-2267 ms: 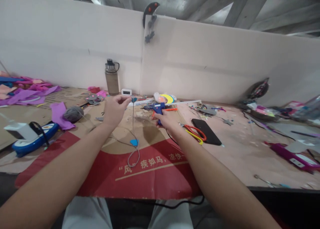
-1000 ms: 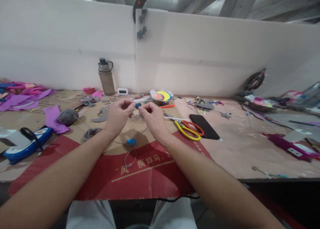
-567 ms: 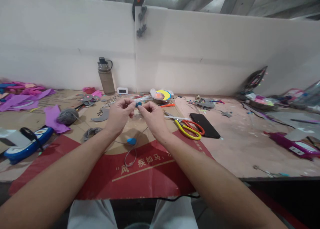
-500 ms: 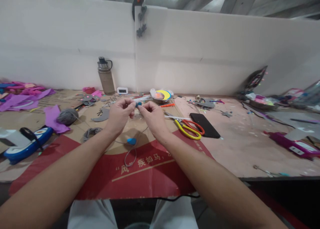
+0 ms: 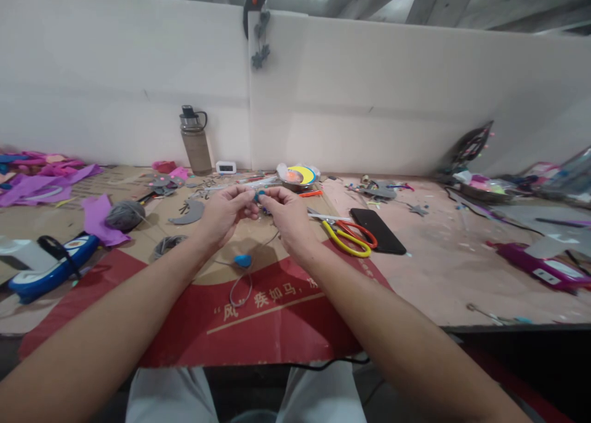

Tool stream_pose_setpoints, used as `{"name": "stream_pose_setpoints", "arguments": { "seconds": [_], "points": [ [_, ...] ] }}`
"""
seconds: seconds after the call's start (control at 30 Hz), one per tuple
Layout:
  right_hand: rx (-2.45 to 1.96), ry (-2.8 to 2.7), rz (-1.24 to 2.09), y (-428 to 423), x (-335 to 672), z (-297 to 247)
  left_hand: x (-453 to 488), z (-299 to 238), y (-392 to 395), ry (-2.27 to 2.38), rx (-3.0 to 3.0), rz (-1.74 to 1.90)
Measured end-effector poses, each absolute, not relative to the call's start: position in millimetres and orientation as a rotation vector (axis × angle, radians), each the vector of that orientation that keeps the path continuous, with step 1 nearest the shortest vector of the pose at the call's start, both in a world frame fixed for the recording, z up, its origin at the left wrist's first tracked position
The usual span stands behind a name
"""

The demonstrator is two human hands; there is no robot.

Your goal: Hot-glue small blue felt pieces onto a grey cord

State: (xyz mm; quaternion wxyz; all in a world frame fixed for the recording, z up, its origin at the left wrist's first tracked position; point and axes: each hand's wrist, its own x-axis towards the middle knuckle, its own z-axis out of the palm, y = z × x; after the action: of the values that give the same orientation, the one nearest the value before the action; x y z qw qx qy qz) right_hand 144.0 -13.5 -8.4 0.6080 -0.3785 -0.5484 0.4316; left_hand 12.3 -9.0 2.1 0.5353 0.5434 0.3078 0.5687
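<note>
My left hand (image 5: 229, 212) and my right hand (image 5: 285, 212) meet over the cardboard, both closed in a pinch. Between their fingertips is a small blue piece (image 5: 260, 196), mostly covered by the fingers; its exact kind cannot be made out. Grey cord (image 5: 242, 290) runs below the hands and makes a loop on the red printed part of the sheet. On that cord lies another blue piece (image 5: 242, 261), flat and rounded. A grey crescent cutout (image 5: 188, 213) rests just left of my left hand. Scissors with yellow and red handles (image 5: 348, 238) lie right of my right hand.
A black phone (image 5: 378, 231) sits beside the scissors. Behind the hands are a small bowl (image 5: 292, 180), a white clock (image 5: 226, 167) and a bottle (image 5: 196, 143). Grey yarn (image 5: 125, 215), purple felt (image 5: 99, 220) and a blue glue-gun-like tool (image 5: 53, 269) lie left.
Both hands have shifted slightly to the right with the small blue piece, and the left fingers have curled a little differently. The cord and the other blue piece stay put.
</note>
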Motion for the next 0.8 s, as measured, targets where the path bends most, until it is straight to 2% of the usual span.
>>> {"name": "stream_pose_setpoints", "arguments": {
  "seconds": [0.27, 0.63, 0.8],
  "points": [
    [-0.923, -1.203, 1.022, -11.8, 149.5, -9.3, 8.0, 5.1, -7.8, 0.759, 1.306, 1.263],
    [-0.993, -1.363, 0.854, -21.0, 149.0, -5.9, 7.8, 4.6, -12.8, 1.041, 1.810, 1.412],
    [-0.953, -1.367, 0.901, -16.3, 147.2, -11.7, 5.8, 4.8, -10.7, 1.038, 1.740, 1.412]
  ]
}}
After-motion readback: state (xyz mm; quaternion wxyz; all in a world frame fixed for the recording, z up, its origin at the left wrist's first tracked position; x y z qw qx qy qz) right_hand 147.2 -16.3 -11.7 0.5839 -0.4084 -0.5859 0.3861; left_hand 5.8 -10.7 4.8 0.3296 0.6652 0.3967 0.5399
